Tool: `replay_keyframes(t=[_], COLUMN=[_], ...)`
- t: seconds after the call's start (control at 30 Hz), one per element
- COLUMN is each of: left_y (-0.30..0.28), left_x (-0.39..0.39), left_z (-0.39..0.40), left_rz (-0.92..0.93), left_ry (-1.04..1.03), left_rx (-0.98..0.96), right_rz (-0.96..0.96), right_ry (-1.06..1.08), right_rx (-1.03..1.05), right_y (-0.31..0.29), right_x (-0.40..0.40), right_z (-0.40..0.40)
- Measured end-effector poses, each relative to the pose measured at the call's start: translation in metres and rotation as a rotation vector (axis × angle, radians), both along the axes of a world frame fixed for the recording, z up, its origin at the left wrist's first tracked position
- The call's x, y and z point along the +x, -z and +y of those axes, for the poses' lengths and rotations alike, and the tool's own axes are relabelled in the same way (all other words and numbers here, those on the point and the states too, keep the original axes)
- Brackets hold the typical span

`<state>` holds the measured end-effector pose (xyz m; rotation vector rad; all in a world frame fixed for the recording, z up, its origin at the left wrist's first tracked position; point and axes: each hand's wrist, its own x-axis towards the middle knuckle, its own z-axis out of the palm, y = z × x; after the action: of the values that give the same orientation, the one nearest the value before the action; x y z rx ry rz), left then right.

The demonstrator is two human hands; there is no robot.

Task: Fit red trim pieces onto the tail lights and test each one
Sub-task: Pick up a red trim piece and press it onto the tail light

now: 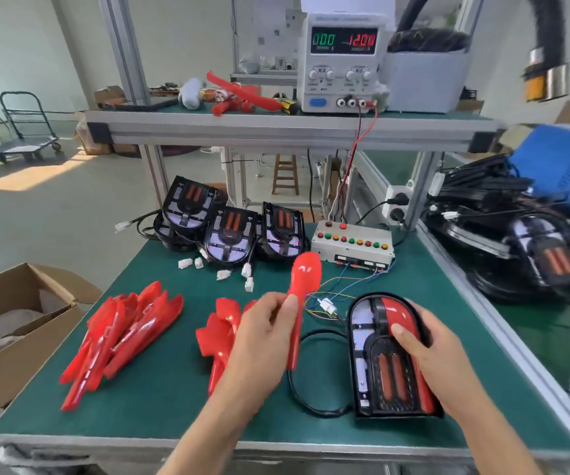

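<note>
1. L hand (270, 323): grip closed round the narrow stem of a red trim piece (302, 293), thumb on top; wide rounded end points up and away, lifted off the tabletop (160, 399). Prob held by the stem so the broad end is free to go onto the light.
2. R hand (427, 351): fingers curled over the right edge of the tail light (383, 354), thumb pressing on its face. Looks like steadying it for the fit.
3. Tail light lies flat, near right of tabletop, rounded top facing far. Right half already carries red trim; left half still bare, so the held piece likely goes there.
4. Light's black cable (311, 399) loops off its near-left side; loose coloured leads w/ a white plug (328, 305) lie just far of it, running to the test box (354, 246). Not plugged in as far as I can tell, so test not yet done.
5. Supply: pile of red trims (122, 334) near left, second pile (218, 334) partly behind L hand; within reach for quick pick-up.
6. Far centre: three more tail lights (232, 234) leaning together, no trim visible. Power supply (343, 63) on the upper shelf.
</note>
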<state>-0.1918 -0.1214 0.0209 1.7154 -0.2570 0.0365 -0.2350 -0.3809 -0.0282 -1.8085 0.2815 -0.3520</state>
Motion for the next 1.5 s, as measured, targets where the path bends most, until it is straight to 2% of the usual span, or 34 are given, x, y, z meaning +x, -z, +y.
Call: replay_keyframes(t=[0.17,0.3,0.37,0.53,0.67,0.83,0.93,1.23,1.5], left_y=[0.038,0.052,0.053,0.043,0.022,0.006,0.006,0.017,0.018], left_x=[-0.015,-0.022,-0.023,-0.022,-0.019,-0.017,-0.016,-0.015,-0.015], left_z=[-0.06,-0.074,-0.076,-0.08,-0.087,-0.093,-0.098,-0.092,-0.091], left_rz=[0.048,0.093,0.03,-0.184,-0.218,-0.22,-0.219,-0.243,-0.286], left_ry=[0.161,0.125,0.082,0.052,0.049,0.021,0.0,-0.009,-0.035], left_rx=[0.062,0.039,0.083,0.409,0.698,0.849,0.896,0.814,0.844], right_rz=[-0.067,-0.103,-0.113,-0.102,-0.1,-0.108,-0.108,-0.109,-0.118], right_ry=[0.034,0.047,0.052,0.041,0.046,0.054,0.052,0.047,0.043], right_rx=[0.013,0.05,0.064,0.042,0.05,0.048,0.043,0.03,0.069], right_y=[0.004,0.009,0.011,0.013,0.014,0.016,0.016,0.016,0.016], right_x=[0.001,0.003,0.003,0.005,0.006,0.007,0.008,0.009,0.008], right_z=[-0.001,-0.002,-0.001,-0.001,0.0,0.001,0.002,0.002,0.002])
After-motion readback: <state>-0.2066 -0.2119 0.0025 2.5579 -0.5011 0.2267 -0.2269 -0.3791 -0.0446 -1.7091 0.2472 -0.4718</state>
